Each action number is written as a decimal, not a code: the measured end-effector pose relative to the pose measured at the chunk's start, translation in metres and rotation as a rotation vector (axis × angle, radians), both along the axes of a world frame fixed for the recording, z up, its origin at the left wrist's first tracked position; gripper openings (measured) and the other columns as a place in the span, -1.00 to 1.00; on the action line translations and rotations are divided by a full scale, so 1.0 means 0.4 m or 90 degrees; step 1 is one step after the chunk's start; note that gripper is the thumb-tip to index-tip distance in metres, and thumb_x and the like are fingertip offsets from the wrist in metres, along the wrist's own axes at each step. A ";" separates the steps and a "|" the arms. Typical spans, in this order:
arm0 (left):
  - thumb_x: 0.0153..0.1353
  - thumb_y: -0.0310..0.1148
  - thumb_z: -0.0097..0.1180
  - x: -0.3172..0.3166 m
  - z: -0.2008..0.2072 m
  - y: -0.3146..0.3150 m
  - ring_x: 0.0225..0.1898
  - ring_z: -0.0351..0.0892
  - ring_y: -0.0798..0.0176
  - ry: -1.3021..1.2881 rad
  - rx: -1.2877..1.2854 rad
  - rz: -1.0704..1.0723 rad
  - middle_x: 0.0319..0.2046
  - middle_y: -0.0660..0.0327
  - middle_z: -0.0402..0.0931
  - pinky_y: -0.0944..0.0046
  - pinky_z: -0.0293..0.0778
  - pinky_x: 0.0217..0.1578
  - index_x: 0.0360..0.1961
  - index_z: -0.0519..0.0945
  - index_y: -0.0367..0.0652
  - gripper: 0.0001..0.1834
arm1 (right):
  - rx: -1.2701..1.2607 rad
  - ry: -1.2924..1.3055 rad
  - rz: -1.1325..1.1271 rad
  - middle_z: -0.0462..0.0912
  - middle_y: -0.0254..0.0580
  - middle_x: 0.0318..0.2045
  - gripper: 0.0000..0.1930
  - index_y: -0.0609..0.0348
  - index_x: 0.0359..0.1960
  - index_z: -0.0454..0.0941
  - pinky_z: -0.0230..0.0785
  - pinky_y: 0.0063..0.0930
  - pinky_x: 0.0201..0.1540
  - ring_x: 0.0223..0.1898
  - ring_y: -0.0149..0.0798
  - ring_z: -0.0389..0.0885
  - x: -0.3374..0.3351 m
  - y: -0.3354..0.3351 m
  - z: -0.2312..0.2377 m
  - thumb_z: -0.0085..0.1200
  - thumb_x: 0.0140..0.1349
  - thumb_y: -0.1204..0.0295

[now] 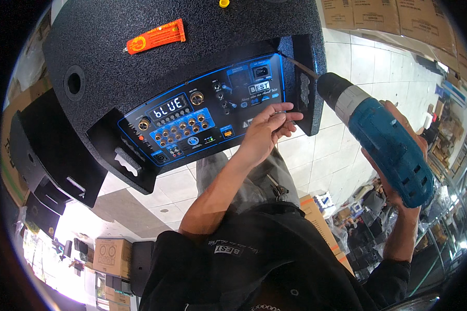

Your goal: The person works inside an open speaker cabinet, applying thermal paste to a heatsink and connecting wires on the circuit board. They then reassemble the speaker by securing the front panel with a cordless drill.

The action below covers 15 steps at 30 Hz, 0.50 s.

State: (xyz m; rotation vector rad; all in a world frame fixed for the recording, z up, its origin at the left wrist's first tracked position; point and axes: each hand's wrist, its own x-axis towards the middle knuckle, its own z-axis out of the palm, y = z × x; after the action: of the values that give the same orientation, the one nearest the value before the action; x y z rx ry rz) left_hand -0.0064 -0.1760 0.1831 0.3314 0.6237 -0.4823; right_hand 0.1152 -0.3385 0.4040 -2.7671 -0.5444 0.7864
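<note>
A large black textured speaker cabinet [192,57] lies in front of me, its recessed blue-edged control panel [233,114] lit and showing a display. My right hand [391,171] grips a teal cordless drill [389,147] at the right. The drill's long thin bit [302,67] reaches left to the panel's upper right corner; whether its tip sits on a screw cannot be made out. Just in front of the panel's right part is my left hand [267,132], its fingers curled and thumb drawn in. Anything between those fingers is too small to name.
An orange tube [155,37] and a yellow cap [224,3] lie on the cabinet. Another black cabinet [52,150] stands at the left. Cardboard boxes are stacked at the far right [378,15] and lower left [112,257]. Mixed parts [371,233] lie at the right on the tiled floor [321,166].
</note>
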 end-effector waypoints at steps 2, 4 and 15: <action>0.46 -0.41 -0.18 -0.003 -0.011 0.004 -0.25 0.51 0.38 0.018 0.017 -0.017 0.03 -0.05 0.53 0.42 0.47 -0.18 0.16 0.40 -0.36 -0.66 | 0.013 -0.013 -0.018 0.64 -0.04 0.03 -0.37 0.07 0.23 0.48 0.48 -0.30 0.13 0.06 -0.17 0.64 0.008 0.025 0.000 0.38 0.05 0.40; 0.46 -0.40 -0.16 -0.006 -0.022 0.006 -0.26 0.54 0.36 0.021 0.031 -0.015 0.03 -0.06 0.54 0.42 0.50 -0.18 0.16 0.40 -0.37 -0.66 | 0.035 -0.064 0.048 0.70 -0.09 -0.12 -0.37 -0.01 0.19 0.53 0.55 -0.30 -0.01 -0.11 -0.18 0.71 0.024 0.044 -0.005 0.38 -0.01 0.42; 0.48 -0.39 -0.21 0.030 -0.029 0.020 -0.04 0.61 0.11 -0.053 0.013 0.112 0.06 -0.12 0.50 0.31 0.60 0.01 0.18 0.37 -0.45 -0.62 | -0.014 -0.176 0.228 0.63 -0.04 0.00 -0.21 0.20 0.28 0.39 0.47 -0.31 0.06 -0.04 -0.15 0.65 -0.037 -0.098 0.073 0.43 -0.06 0.33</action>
State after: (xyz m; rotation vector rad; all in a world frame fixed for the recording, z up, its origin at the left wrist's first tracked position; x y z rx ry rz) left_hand 0.0057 -0.1682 0.1715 0.3107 0.5720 -0.2923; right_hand 0.1006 -0.3779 0.4330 -2.8540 -1.1122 0.4725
